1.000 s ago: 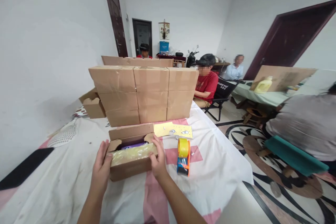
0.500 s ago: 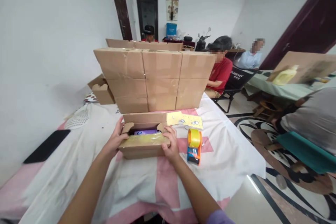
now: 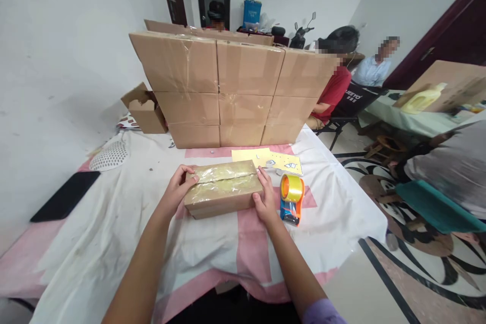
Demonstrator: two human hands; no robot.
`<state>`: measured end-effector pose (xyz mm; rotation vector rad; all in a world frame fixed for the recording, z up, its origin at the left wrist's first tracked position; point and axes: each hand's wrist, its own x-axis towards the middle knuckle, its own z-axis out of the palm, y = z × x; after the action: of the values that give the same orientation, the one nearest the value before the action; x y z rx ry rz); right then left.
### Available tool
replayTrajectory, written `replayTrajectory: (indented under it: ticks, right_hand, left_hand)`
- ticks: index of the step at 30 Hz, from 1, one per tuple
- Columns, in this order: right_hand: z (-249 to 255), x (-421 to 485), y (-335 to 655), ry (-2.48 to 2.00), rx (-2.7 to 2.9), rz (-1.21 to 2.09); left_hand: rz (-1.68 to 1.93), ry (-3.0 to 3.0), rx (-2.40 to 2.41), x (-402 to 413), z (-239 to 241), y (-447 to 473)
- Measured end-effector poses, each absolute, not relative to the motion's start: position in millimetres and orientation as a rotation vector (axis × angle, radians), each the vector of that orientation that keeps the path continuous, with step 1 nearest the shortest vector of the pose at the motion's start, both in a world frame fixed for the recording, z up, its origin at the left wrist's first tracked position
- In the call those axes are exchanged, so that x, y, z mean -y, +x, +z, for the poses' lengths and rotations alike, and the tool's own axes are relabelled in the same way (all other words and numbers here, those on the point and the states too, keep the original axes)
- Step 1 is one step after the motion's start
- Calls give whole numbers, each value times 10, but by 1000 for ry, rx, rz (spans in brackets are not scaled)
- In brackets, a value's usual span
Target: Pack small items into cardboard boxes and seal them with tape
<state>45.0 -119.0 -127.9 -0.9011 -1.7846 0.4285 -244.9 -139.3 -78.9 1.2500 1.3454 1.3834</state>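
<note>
A small brown cardboard box (image 3: 222,190) lies closed on the table, its top flaps down and covered with shiny old tape. My left hand (image 3: 178,188) grips its left end, fingers curled over the top edge. My right hand (image 3: 265,197) presses against its right end, fingers along the side and thumb at the top. Just right of my right hand stands an orange and blue tape dispenser (image 3: 291,198) with a yellow roll.
A wall of stacked, taped cardboard boxes (image 3: 231,91) stands behind, with an open carton (image 3: 145,110) at its left. A yellow sheet (image 3: 271,160), a white mesh object (image 3: 110,155) and a black slab (image 3: 64,195) lie on the white and pink cloth (image 3: 114,233). People sit beyond at the right.
The box's rear flap has come down and the box is now closed; the purple item inside is hidden. My hands stay at the two ends. The camera tilted down and nearer.
</note>
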Motion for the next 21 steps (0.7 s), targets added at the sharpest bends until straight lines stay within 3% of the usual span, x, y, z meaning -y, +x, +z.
replayTrajectory:
  ticks: [6,8,13,17,21]
  right_hand:
    - [-1149,1453,997,-1167,1302,-60]
    - [-1198,1429,1220,-1277,1103,104]
    - [-1411,1261,1503,-1173,873,907]
    - [-1520,1225,1506,-1111,943,1010]
    - [-1549,1231,1477,-1124,1027,973]
  left_hand:
    - [1250,1395,-1496,1370,-686,-2522]
    - [1186,1500,-1555,1344,-646,-2578]
    - [1164,2041,-1820,1433,-496,-2437]
    - [953,2303,-1740,1648,-541,-1898]
    - [966,2400,-1832,1753,-756,-1460]
